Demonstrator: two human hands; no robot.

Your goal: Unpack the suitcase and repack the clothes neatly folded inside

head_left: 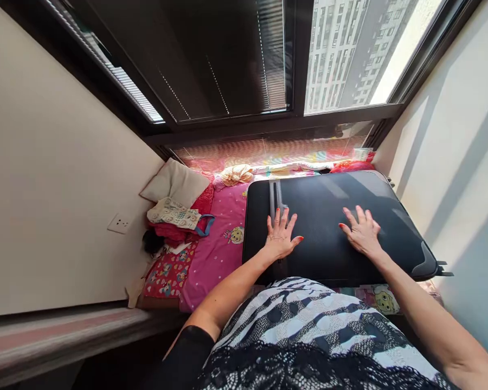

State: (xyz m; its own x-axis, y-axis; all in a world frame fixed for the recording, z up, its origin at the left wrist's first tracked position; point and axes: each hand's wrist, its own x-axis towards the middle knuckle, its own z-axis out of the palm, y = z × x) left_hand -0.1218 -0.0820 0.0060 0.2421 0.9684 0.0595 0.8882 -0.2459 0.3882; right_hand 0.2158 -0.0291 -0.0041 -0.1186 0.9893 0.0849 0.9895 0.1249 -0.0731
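A large black suitcase (321, 216) lies flat on the cloth-covered window ledge, its grey-trimmed end and wheels toward the right wall. My left hand (280, 235) rests on its upper face near the grey zipper strips (274, 197), fingers spread and palm down. Farther right, my right hand (363, 230) also lies on the suitcase with its fingers apart. Neither hand grips anything. The underside of the suitcase is hidden.
Left of the suitcase a pink cartoon-print sheet (219, 238) covers the ledge. A cream pillow (174, 183) and folded clothes (174, 214) lie by the left wall, near a wall socket (119, 223). Behind is a dark-framed window (296, 116); a white wall (463, 162) stands at right.
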